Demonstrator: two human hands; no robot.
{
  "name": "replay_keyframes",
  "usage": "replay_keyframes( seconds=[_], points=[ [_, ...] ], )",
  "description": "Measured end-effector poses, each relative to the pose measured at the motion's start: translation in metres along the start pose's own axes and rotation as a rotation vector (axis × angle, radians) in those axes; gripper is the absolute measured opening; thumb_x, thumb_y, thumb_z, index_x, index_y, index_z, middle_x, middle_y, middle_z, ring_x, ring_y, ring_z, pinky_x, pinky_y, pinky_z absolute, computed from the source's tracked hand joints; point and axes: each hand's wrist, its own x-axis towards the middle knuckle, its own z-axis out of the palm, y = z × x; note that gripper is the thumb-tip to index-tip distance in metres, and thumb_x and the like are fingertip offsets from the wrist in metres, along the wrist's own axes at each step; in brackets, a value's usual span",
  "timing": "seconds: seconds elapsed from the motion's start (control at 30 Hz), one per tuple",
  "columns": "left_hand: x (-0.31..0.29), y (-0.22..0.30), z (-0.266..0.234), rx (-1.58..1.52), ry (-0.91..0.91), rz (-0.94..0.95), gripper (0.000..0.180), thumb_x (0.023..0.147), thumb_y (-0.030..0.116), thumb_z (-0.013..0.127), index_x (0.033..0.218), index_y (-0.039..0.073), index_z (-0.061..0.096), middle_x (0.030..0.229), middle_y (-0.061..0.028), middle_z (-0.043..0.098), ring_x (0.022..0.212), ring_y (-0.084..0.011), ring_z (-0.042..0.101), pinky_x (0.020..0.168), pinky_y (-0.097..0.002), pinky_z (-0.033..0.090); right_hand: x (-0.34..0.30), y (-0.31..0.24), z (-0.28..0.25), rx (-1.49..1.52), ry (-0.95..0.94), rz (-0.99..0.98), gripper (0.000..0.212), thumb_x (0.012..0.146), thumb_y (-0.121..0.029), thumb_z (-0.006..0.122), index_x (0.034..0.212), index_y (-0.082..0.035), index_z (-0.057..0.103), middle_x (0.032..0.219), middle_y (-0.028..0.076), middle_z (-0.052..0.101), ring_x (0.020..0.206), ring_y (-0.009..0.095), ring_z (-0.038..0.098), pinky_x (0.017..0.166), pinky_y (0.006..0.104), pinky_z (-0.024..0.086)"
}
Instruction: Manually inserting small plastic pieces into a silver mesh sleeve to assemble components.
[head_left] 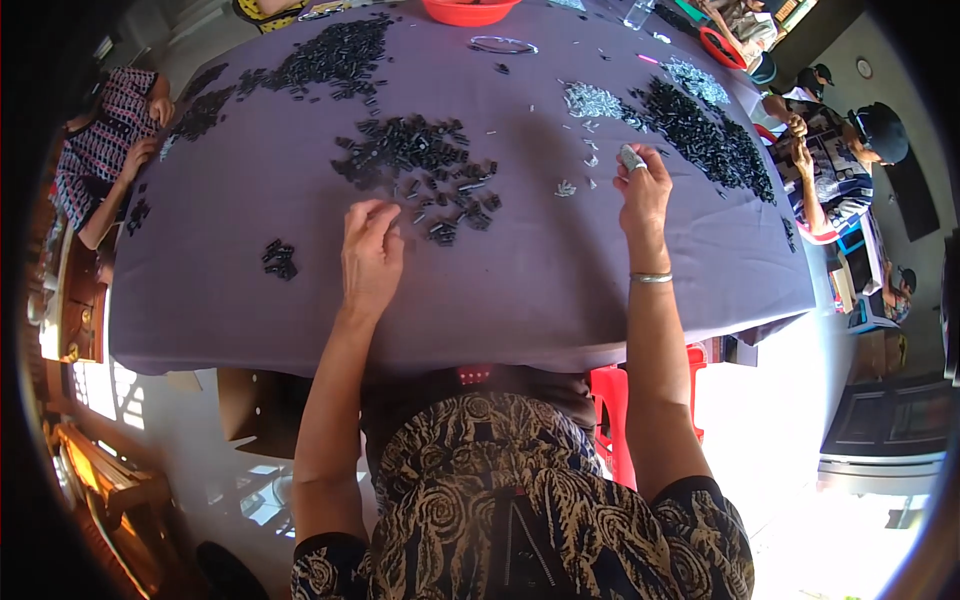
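Observation:
My left hand (pixel 371 262) is over the near middle of the cloth, fingers curled in toward the palm; whatever lies between them is hidden. Just beyond it spreads a loose pile of small black pieces (pixel 415 150), short and block-like, some with pale ends. My right hand (pixel 645 190) is raised at the right, fingers closed, a bracelet on its wrist. A pale grey covering or piece (pixel 631 158) shows at its fingertips; I cannot tell which. Left of this hand lie a few small clear pieces (pixel 566 188). A small black cluster (pixel 280 259) sits apart at the left.
A purple cloth (pixel 480 300) covers the table. Larger black heaps lie at the far left (pixel 335 55) and right (pixel 705 135), beside clear pieces (pixel 592 101). At the far edge stands a red basin (pixel 470 10). Other people sit along the left and right sides.

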Motion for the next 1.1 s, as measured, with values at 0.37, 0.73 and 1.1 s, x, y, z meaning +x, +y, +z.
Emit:
replay_keyframes(
  seconds=[0.37,0.73,1.1],
  points=[
    [-0.002,0.007,-0.003,0.053,0.001,0.004,0.030,0.074,-0.001,0.064,0.104,0.002,0.060,0.105,-0.0110,0.052,0.096,-0.0287,0.055,0.079,-0.0357,0.049,0.024,0.024,-0.030,-0.991,-0.293,-0.152,0.016,0.071,-0.013,0.070,0.086,-0.009,0.068,0.077,0.010,0.068,0.071,0.024,0.066,0.067,0.0340,0.050],
    [-0.002,0.007,0.001,0.067,-0.032,-0.004,0.028,0.073,-0.001,0.064,0.101,0.001,0.060,0.100,-0.0105,0.053,0.093,-0.0285,0.055,0.074,-0.0357,0.050,-0.004,0.022,0.017,-0.941,-0.425,-0.232,0.010,0.074,-0.008,0.067,0.084,-0.008,0.066,0.073,0.008,0.067,0.064,0.020,0.063,0.062,0.0321,0.049],
    [-0.003,0.008,-0.001,0.099,-0.032,0.006,0.027,0.072,-0.002,0.066,0.099,0.001,0.061,0.097,-0.0095,0.053,0.092,-0.0280,0.055,0.072,-0.0357,0.050,-0.014,0.017,0.014,-0.912,-0.569,-0.221,0.011,0.075,-0.009,0.071,0.083,-0.005,0.066,0.066,0.004,0.064,0.063,0.008,0.057,0.060,0.0259,0.046]
  ],
)
